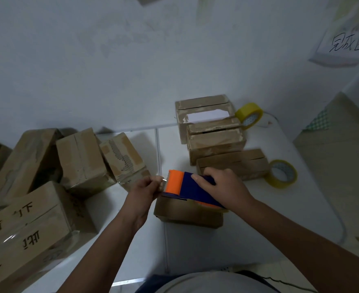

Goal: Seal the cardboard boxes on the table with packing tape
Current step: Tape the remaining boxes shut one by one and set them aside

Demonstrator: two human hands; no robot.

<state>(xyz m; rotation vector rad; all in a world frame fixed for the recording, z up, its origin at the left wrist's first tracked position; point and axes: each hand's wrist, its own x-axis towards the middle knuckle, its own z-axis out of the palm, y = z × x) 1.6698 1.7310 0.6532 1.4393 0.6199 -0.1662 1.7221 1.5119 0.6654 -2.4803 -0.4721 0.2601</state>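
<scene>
A blue and orange tape dispenser [187,187] lies on top of a small cardboard box [187,214] at the middle of the white table [195,246]. My right hand [223,185] grips the dispenser's blue body from the right. My left hand [146,187] pinches the tape end at the dispenser's orange front edge. Three more small boxes [216,142] stand in a row behind, the farthest with its flaps apart.
Two yellow tape rolls [249,115] [281,174] lie right of the box row. A heap of larger cardboard boxes [53,172] fills the left side. A wall with a handwritten sign [347,43] rises behind; a brown surface [343,157] lies at the right.
</scene>
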